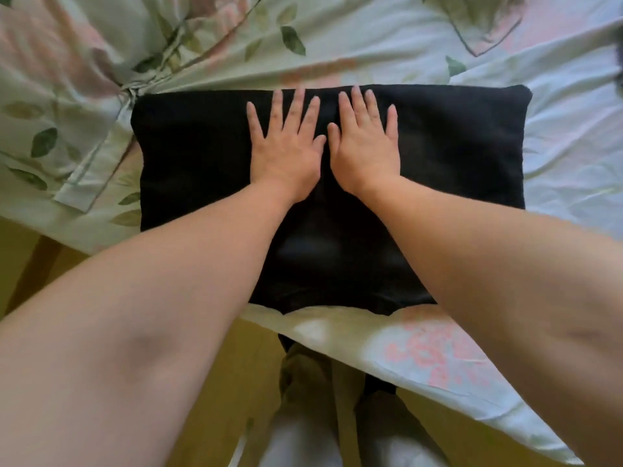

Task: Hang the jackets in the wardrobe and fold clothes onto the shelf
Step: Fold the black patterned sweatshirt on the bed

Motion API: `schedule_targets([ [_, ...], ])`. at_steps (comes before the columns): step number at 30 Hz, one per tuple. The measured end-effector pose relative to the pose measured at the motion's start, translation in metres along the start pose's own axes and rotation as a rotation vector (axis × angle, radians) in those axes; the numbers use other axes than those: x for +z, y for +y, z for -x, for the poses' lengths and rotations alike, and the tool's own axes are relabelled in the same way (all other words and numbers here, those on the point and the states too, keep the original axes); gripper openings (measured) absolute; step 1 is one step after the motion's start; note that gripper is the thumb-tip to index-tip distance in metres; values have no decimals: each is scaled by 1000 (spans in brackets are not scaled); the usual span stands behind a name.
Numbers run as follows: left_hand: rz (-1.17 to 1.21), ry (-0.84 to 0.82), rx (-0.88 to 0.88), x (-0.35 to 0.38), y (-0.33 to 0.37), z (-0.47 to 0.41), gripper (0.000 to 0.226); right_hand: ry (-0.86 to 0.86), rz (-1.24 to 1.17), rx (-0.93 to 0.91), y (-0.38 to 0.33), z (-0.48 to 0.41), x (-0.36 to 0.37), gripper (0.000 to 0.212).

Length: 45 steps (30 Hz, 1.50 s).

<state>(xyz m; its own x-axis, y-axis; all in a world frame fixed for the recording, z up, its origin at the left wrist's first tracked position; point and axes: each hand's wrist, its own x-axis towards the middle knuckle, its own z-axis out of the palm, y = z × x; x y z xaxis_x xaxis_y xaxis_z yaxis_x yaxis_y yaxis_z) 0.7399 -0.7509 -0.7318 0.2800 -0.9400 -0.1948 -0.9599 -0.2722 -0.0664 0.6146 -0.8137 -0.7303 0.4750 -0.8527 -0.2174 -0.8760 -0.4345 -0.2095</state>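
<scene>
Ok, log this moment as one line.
left hand: flat on black garment | right hand: flat on it, alongside | garment: spread on floral bed sheet | wardrobe, shelf: not in view

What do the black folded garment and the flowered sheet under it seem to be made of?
The black garment looks like soft, matte knit or fleece, perhaps cotton: no shine, slightly fuzzy edges. The flowered sheet looks like thin, smooth woven cloth, likely cotton or a blend: fine creases, printed leaves and pink blooms.
</scene>
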Motion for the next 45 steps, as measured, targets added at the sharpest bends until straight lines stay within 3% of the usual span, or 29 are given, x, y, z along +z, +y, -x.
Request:
schedule_targets([
  [6, 25, 26, 74, 32, -27, -11, 71, 18, 80, -13, 12, -8, 29, 65],
  [11, 110, -1, -257, 31, -107, -3, 79, 6, 60, 136, 60, -4, 9, 72],
  [15, 97, -27, -189, 32, -155, 3, 82, -7, 28, 248, 108, -6, -2, 79],
  [25, 192, 43, -353, 42, -187, -4, 78, 37, -16, 584, 186, -32, -19, 87],
  [30, 67, 6, -361, 51, -187, -8, 81, 26, 53, 542, 208, -30, -14, 85],
  [35, -6, -18, -487, 23, -156, -11, 81, 36, 146, 578, 193, -32, -24, 84],
  [37, 63, 75, -374, 4, -110, -8, 76, 139, 171, 539, 164, -30, -31, 77],
  [40, 151, 163, -141, -8, -20, -8, 70, 230, 103, 221, 80, -21, -29, 68],
  [42, 175, 123, -102, -2, 22, -7, 68, 119, 62, -8, 31, -12, -8, 64],
  [45, 85, 8, -45, 23, 20, 2, 67, -32, 97, -76, 29, -3, 16, 63],
])
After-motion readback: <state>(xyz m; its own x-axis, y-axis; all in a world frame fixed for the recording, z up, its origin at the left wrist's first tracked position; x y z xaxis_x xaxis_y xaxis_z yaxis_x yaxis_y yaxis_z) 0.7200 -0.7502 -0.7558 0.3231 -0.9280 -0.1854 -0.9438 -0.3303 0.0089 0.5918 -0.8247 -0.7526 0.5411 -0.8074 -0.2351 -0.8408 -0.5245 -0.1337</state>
